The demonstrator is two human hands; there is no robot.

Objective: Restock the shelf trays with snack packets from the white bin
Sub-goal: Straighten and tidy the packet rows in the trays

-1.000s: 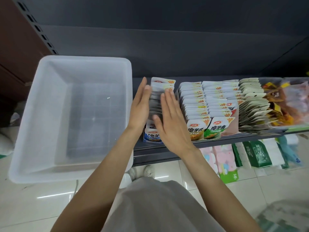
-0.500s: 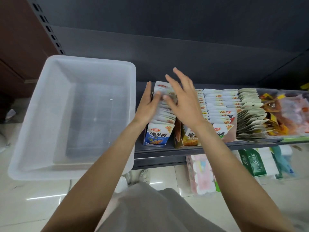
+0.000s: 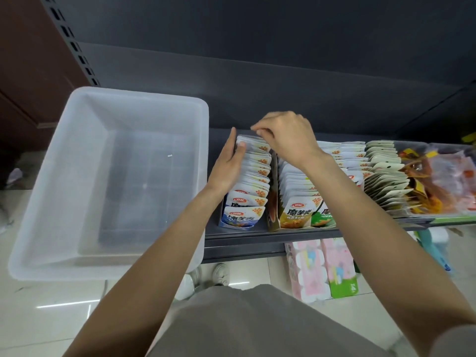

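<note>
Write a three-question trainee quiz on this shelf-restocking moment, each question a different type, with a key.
1. True or false: the white bin still holds snack packets.
2. Multiple choice: where is the left hand? A) inside the bin; B) against the left side of the blue packet row; C) on the tissue packs below the shelf.
3. Fill in: the right hand, fingers curled, is at the ____ end of the blue packet row.

Key
1. False: no packets show in it.
2. B
3. Back, the end nearest the shelf's rear panel.
</note>
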